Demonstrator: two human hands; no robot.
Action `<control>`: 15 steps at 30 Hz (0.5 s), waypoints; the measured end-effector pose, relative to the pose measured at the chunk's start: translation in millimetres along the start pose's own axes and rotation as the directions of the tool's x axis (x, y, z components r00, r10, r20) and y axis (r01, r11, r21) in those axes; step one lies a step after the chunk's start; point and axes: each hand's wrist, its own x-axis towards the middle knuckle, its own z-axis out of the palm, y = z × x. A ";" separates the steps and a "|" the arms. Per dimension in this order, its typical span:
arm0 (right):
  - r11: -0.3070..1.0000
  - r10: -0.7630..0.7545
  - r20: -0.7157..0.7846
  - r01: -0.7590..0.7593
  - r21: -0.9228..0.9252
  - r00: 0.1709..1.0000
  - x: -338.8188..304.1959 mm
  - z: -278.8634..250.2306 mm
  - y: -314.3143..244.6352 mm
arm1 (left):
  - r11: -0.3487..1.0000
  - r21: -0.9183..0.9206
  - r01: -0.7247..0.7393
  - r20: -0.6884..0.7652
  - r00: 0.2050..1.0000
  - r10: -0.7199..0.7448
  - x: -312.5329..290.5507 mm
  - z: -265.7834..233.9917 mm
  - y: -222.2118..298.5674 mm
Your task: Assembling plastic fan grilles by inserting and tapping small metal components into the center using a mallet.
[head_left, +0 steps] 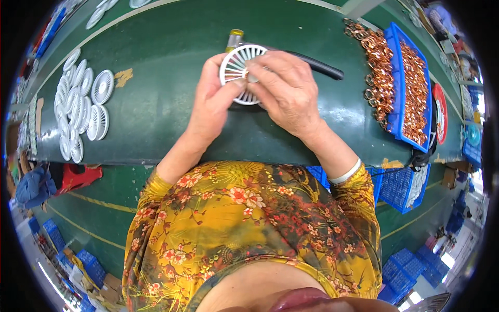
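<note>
A round white spoked plastic disc (236, 65) is held up over the green worktable (171, 57), in front of my chest. My left hand (210, 93) grips its left rim, thumb lying across the lower front. My right hand (288, 88) covers its right side, fingers pinched at the hub; a small round piece seems to sit under these fingertips, too hidden to name. Behind the disc and my hands lies a mallet-like tool with a yellow-ended head (235, 40) and a black handle (322, 67), its middle partly hidden.
Several similar white discs (78, 112) lie in overlapping rows at the left. On the right, copper-coloured rings (382, 73) are heaped beside a blue crate (399, 99) full of more small copper-coloured parts. A red round tray (441, 114) is past the crate. A red stool (78, 177) stands below left.
</note>
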 end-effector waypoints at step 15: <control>0.707 0.094 0.331 -0.297 0.642 0.939 -2.8 -18.3 17.1 | 0.994 0.107 0.022 0.144 0.989 -0.038 -5.8 -5.7 1.7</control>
